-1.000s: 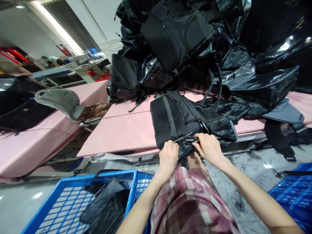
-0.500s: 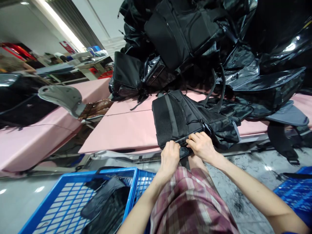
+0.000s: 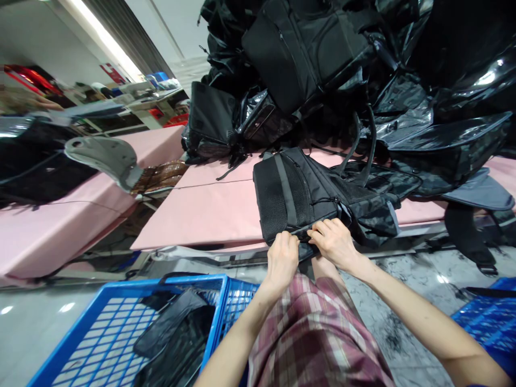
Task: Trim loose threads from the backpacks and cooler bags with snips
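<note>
Backpack (image 3: 298,188), black, mesh-panelled with a plain strap across it, lying at the near edge of the pink counter (image 3: 201,215), its lower end toward our left.

Left hand (image 3: 283,255): back upward, fingers bent down, forearm rising from the bottom of the view. Its grip pinches the seam at the backpack's near edge, close to the corner; we cannot see the thumb.

Right hand (image 3: 334,243): forearm slanting in from lower right, knuckles up, thumb and fingertips pressed together on the same seam, a short gap right of the left hand.

Edges and room: the counter's front edge passes under the backpack; both hands sit just in front of it, above our plaid garment (image 3: 314,338). Pink surface runs leftward from the backpack to the counter's corner. Behind, a heap of black bags (image 3: 306,59) closes off the far side; more bags crowd the right.

Position to the grips: the backpack's bulk lies beyond both, only its near seam between the fingers.

Surroundings: blue basket (image 3: 161,284), lower left, holding dark pieces (image 3: 177,333); second blue basket (image 3: 489,322), far right; grey chair (image 3: 105,156), left.
</note>
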A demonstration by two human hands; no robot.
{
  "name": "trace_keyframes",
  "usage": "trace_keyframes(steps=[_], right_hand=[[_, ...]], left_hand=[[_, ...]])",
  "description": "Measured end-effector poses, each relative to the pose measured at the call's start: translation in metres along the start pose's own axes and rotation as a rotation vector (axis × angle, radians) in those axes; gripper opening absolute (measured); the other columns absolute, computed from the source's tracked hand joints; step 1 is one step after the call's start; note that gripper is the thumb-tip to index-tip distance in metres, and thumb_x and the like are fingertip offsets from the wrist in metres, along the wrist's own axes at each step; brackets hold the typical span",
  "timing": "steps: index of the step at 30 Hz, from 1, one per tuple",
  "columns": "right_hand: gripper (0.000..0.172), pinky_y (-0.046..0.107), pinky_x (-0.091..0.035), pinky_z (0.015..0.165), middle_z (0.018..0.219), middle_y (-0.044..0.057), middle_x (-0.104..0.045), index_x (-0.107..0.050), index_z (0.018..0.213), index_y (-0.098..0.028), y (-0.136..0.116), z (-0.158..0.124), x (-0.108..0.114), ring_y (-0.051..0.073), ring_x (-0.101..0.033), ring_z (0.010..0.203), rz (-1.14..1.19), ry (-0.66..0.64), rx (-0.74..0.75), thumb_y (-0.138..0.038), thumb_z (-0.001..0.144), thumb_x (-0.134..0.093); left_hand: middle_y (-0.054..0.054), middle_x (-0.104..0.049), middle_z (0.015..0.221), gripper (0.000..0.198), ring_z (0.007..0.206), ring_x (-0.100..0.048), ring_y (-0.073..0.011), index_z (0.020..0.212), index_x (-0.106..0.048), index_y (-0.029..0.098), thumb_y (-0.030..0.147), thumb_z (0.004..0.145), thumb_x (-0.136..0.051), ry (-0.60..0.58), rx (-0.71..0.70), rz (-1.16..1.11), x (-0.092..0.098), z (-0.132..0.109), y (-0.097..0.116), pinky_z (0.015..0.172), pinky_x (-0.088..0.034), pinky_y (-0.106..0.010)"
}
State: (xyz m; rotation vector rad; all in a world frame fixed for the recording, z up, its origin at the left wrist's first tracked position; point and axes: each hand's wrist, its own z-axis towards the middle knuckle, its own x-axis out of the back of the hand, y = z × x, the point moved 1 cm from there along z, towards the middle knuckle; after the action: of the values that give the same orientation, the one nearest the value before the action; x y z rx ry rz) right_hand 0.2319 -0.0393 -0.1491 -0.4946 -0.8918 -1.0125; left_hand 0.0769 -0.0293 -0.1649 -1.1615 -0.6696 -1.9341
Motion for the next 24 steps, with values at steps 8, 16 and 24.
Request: trace_keyframes(steps=[8, 16, 24], right_hand=[[0.017, 0.030, -0.026, 0.065, 0.078, 0.003, -0.061, -0.062, 0.083, -0.018, 0.015, -0.008, 0.002, 0.014, -0.045, 0.071, 0.052, 0.060, -0.060, -0.028, 0.087, -0.050], [0.016, 0.031, -0.027, 0.065, 0.078, 0.003, -0.062, -0.061, 0.083, -0.019, 0.014, 0.005, -0.001, 0.014, -0.047, 0.070, 0.043, 0.055, 0.062, -0.023, 0.088, -0.047], [0.043, 0.030, -0.036, 0.060, 0.092, 0.009, -0.058, -0.053, 0.109, -0.015, -0.051, -0.003, 0.002, 0.019, -0.052, 0.074, 0.133, -0.051, -0.129, -0.044, 0.078, -0.058]], left_hand=[[-0.004, -0.058, 0.066, 0.039, 0.065, -0.056, -0.0168, 0.067, -0.059, 0.016, 0.042, 0.086, -0.037, -0.206, 0.537, -0.607, 0.033, -0.025, -0.087, 0.066, -0.043, -0.027], [-0.009, -0.062, 0.109, 0.039, 0.105, -0.054, -0.0224, 0.100, -0.063, 0.018, 0.044, 0.075, -0.048, -0.137, 0.611, -0.640, -0.004, -0.046, -0.130, 0.094, -0.038, -0.036], [-0.011, -0.062, 0.107, 0.038, 0.088, -0.060, -0.0183, 0.102, -0.059, 0.015, 0.039, 0.073, -0.054, 0.036, 1.022, -1.118, -0.048, 0.014, -0.151, 0.070, -0.047, -0.028]])
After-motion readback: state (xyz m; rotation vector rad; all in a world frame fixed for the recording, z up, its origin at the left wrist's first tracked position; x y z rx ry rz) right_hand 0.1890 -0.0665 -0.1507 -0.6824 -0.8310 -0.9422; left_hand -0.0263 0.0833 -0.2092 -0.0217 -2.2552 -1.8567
